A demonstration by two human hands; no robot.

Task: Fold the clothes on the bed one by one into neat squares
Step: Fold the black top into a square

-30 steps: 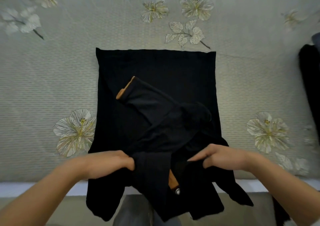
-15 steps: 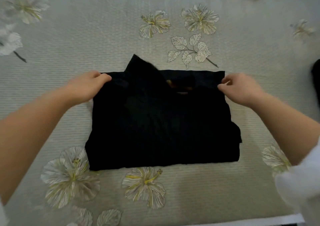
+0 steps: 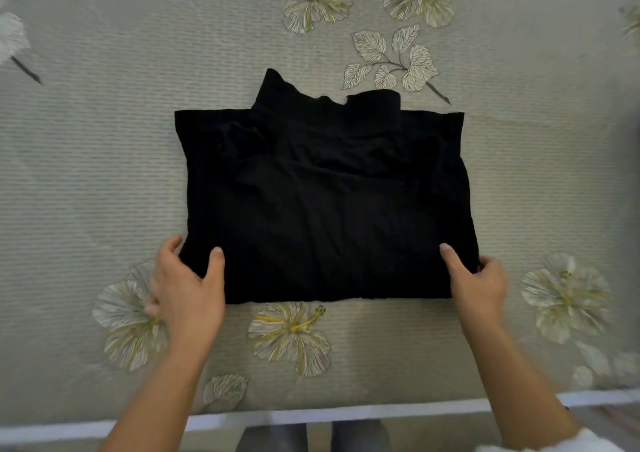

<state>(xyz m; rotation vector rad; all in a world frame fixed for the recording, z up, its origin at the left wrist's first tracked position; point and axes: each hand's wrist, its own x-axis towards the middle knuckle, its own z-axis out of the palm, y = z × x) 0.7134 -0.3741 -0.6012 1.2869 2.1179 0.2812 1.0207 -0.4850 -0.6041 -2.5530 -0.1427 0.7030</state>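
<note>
A black garment (image 3: 322, 202) lies folded into a wide rectangle in the middle of the bed, with a bit of black fabric sticking out past its far edge. My left hand (image 3: 187, 289) grips its near left corner, thumb on top and fingers under the edge. At the near right corner my right hand (image 3: 474, 278) holds the fabric the same way, thumb lying on the cloth.
The bedspread (image 3: 104, 160) is pale grey-green with embroidered flowers. The bed's near edge (image 3: 346, 413) runs across the bottom of the view, with my legs just below it.
The near half of the garment was folded away from me onto the far half. Both hands then let go of the far corners and came back to the near corners.
</note>
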